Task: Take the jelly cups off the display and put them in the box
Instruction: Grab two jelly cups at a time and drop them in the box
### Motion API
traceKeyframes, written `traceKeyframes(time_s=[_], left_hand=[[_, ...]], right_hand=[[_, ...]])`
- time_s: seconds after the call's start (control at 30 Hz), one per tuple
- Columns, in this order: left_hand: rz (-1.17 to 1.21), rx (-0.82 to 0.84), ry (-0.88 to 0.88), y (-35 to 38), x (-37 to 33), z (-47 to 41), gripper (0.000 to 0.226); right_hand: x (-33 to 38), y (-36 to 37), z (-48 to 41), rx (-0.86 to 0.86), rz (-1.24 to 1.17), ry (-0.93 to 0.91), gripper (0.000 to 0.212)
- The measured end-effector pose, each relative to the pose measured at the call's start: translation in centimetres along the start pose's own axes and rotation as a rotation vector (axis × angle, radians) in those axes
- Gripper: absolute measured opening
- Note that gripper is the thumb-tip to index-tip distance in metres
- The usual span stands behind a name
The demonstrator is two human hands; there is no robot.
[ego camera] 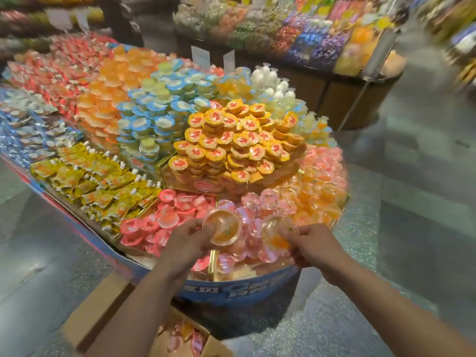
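Note:
My left hand [189, 237] grips a clear jelly cup with orange filling [224, 228] just above the front of the display [231, 287]. A second clear cup with orange jelly [274, 234] is pinched by my right hand [310, 244] beside it. Both cups hover over a pile of pink and clear jelly cups [247, 210] at the display's near edge. Below, on the floor, stands an open cardboard box [103, 313] with a few jelly cups [185, 336] inside, partly hidden by my left forearm.
The round display has a blue rim and is heaped with yellow-lidded cups [231, 143], blue-lidded cups [154, 117], orange cups [110, 99] and yellow pouches [98, 179]. Another candy stand [296, 34] stands behind. Grey floor lies to the right.

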State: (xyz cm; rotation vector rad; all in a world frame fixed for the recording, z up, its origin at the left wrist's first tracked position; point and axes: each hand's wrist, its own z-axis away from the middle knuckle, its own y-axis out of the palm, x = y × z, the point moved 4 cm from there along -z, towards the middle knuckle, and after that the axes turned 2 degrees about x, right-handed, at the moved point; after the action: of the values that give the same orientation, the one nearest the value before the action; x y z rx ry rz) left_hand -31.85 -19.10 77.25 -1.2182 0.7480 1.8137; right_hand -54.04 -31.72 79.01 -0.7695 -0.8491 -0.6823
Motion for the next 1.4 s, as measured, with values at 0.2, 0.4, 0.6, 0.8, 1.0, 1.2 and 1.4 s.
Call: traceKeyframes(time_s=[0.2,0.4,0.6,0.8,1.0,1.2,1.4], left_hand=[[0.068,0.027,-0.012,9.7,-0.9,-3.5,0.014],[0.092,0.059,-0.044,16.2,-1.2,-6.2,0.013],[0.066,0.113,-0.059,19.9,-2.0,-10.2,0.007],[0.052,0.19,-0.045,22.7,-2.3,-16.0,0.033],[0.0,0.218,-0.055,25.7,-3.1,-21.4,0.022],[0.027,0.172,-0.081,28.0,-2.4,-25.0,0.013],[0.115,0.024,-0.118,28.9,-0.9,-28.9,0.011]], right_hand=[[-0.6,-9.9,-3.4,0.008,-0.003,-0.024,0.032],[-2.4,-16.4,-5.9,-0.012,-0.079,-0.003,0.031],[-3.3,-19.3,-8.9,-0.034,-0.161,0.032,0.029],[-3.7,-22.3,-13.1,-0.092,-0.201,0.055,0.03],[-4.5,-24.7,-17.8,-0.153,-0.277,0.089,0.026],[-7.4,-25.7,-23.1,-0.165,-0.296,0.156,0.026],[-12.3,-25.5,-30.1,-0.13,-0.274,0.232,0.034]])
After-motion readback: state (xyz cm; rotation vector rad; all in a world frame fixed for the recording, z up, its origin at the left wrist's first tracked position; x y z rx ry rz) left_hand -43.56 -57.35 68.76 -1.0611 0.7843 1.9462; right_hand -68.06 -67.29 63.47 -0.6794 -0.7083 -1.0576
